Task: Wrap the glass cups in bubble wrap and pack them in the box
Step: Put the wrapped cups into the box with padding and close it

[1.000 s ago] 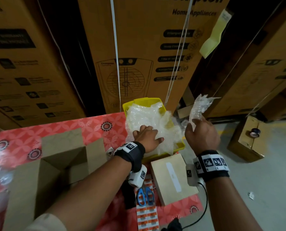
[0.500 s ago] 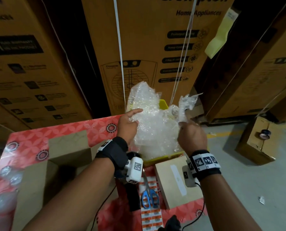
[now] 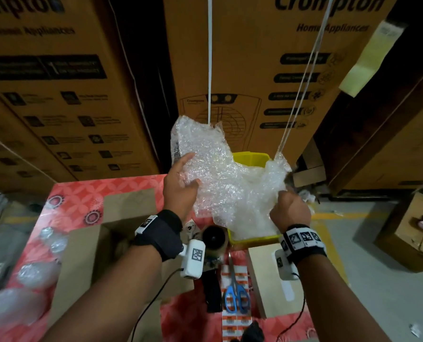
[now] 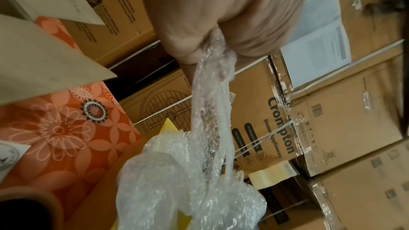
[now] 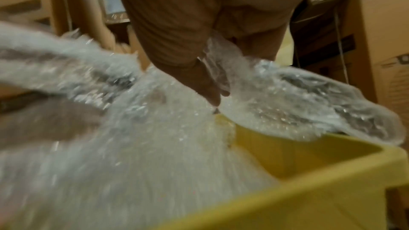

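A crumpled sheet of bubble wrap (image 3: 220, 174) is held up above the yellow bin (image 3: 251, 159), which holds more wrap. My left hand (image 3: 181, 186) pinches the sheet's left side, seen close in the left wrist view as bubble wrap (image 4: 212, 80) squeezed between thumb and fingers. My right hand (image 3: 289, 211) grips the sheet's right edge; the right wrist view shows bubble wrap (image 5: 155, 137) spreading over the yellow bin (image 5: 309, 172). The open cardboard box (image 3: 87, 245) lies left on the red cloth. Wrapped bundles (image 3: 38, 272) sit at its left.
A tape dispenser (image 3: 214, 239), blue-handled scissors (image 3: 235, 292) on a label strip and a small closed carton (image 3: 267, 280) lie near my wrists. Tall stacked cartons (image 3: 255, 70) stand behind the table. A small box (image 3: 417, 230) sits on the floor at right.
Both hands lifted the bubble wrap sheet out of the yellow bin and spread it; the left hand went from pressing on the wrap to pinching it, and the right hand came lower.
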